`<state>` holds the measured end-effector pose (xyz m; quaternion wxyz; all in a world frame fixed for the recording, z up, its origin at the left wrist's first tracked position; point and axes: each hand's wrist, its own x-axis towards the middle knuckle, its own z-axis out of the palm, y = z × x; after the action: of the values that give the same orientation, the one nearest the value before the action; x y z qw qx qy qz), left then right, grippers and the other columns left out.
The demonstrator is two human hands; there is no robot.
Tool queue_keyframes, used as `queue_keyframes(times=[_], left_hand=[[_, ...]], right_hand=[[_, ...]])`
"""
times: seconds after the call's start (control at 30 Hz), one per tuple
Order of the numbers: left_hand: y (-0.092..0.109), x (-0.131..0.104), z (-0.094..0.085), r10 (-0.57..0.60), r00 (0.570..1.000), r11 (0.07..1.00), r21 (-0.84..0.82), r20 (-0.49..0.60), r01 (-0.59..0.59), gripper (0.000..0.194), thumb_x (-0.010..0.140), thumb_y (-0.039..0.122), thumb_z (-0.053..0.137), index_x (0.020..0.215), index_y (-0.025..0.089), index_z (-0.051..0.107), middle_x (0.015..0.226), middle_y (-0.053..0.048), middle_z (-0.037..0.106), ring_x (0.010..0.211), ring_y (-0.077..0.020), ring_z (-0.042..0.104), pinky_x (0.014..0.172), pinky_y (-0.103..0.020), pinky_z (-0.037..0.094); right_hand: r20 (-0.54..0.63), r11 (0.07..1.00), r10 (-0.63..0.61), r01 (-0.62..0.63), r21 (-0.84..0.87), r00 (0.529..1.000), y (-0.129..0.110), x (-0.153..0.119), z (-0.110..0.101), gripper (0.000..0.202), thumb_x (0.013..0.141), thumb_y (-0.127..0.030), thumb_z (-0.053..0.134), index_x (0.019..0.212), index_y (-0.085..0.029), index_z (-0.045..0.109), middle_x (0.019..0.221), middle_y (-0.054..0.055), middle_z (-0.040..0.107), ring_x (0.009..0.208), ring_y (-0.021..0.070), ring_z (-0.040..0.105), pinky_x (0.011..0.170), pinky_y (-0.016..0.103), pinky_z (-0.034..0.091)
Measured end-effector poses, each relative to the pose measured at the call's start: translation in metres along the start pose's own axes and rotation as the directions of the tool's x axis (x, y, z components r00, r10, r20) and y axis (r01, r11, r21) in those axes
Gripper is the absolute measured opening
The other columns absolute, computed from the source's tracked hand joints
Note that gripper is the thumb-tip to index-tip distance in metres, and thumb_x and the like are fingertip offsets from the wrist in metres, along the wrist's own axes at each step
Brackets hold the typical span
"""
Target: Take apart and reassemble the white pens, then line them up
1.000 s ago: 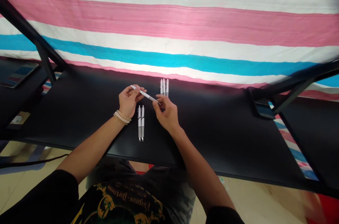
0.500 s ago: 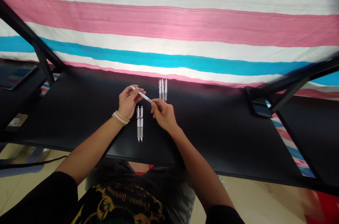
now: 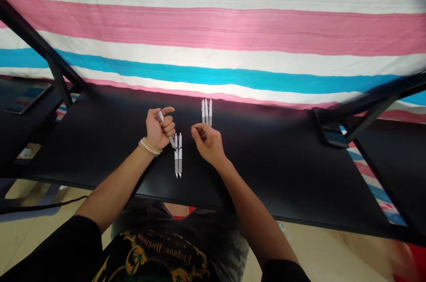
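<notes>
My left hand (image 3: 160, 127), with a beaded bracelet (image 3: 149, 147) at the wrist, has its fingers wrapped round a white and grey pen (image 3: 161, 116). The pen slants down to the right, its grey end showing below the fist. Two similar pens (image 3: 178, 153) lie side by side on the black table (image 3: 266, 162), just right of and nearer me than that hand. My right hand (image 3: 207, 141) is closed with thumb and fingertips together; whether anything small is between them cannot be made out. Beyond it lie three more pens (image 3: 207, 111), their lower ends partly hidden by the hand.
A striped cloth (image 3: 213, 64) hangs along the table's far edge. Black metal supports stand at the left (image 3: 58, 75) and right (image 3: 356, 117). A dark flat panel (image 3: 29, 97) and a small brownish item (image 3: 26, 152) are at the far left.
The pen was held between both hands; now only my left hand has it, turned steeper and wrapped in the fingers. My right hand has let go of the pen's grey end.
</notes>
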<state>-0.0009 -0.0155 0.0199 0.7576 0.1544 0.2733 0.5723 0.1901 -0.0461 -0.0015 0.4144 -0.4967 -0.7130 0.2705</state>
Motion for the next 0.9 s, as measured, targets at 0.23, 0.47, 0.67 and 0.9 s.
queue_keyframes(times=[0.23, 0.47, 0.67, 0.9], left_hand=[[0.0025, 0.0000, -0.0004, 0.000, 1.000, 0.999, -0.049, -0.008, 0.000, 0.044, 0.094, 0.048, 0.039, 0.088, 0.016, 0.067, 0.043, 0.010, 0.016, 0.031, -0.0066, 0.012, 0.032, -0.021, 0.010], [0.0023, -0.0009, -0.0012, 0.027, 1.000, 0.997, -0.069, 0.009, -0.026, 0.053, 0.095, 0.056, 0.035, 0.089, 0.014, 0.068, 0.044, 0.010, 0.015, 0.032, -0.0064, 0.010, 0.032, -0.021, 0.009], [0.0029, -0.0021, -0.0007, 0.025, 0.999, 0.998, -0.055, 0.025, -0.024, 0.051, 0.095, 0.052, 0.033, 0.091, 0.015, 0.068, 0.044, 0.010, 0.015, 0.032, -0.0066, 0.009, 0.033, -0.022, 0.009], [-0.0016, -0.0010, -0.0002, 0.044, 0.999, 0.997, -0.059, 0.002, -0.044, 0.045, 0.096, 0.051, 0.039, 0.084, 0.017, 0.065, 0.043, 0.009, 0.020, 0.032, -0.0063, 0.017, 0.034, -0.021, 0.014]], right_hand=[[0.015, 1.000, -0.013, 0.013, -0.021, 1.000, 0.0005, -0.0001, -0.0012, 0.022, 0.097, -0.037, 0.052, 0.094, -0.020, 0.067, 0.075, 0.003, 0.068, 0.061, 0.0142, 0.059, 0.060, 0.026, 0.047], [0.034, 0.999, -0.024, 0.025, -0.029, 0.999, 0.0000, -0.0009, 0.0003, 0.020, 0.096, -0.034, 0.052, 0.093, -0.020, 0.066, 0.076, 0.002, 0.067, 0.062, 0.0135, 0.059, 0.061, 0.025, 0.046], [0.063, 0.998, -0.036, 0.039, -0.043, 0.997, -0.0006, 0.0000, 0.0001, 0.021, 0.097, -0.034, 0.051, 0.090, -0.020, 0.066, 0.075, 0.002, 0.066, 0.062, 0.0136, 0.058, 0.060, 0.024, 0.046], [0.240, 0.985, -0.173, 0.167, 0.044, 0.955, -0.0074, -0.0071, 0.0033, 0.031, 0.091, -0.036, 0.060, 0.119, -0.022, 0.060, 0.078, 0.000, 0.067, 0.061, 0.0115, 0.057, 0.062, 0.022, 0.047]])
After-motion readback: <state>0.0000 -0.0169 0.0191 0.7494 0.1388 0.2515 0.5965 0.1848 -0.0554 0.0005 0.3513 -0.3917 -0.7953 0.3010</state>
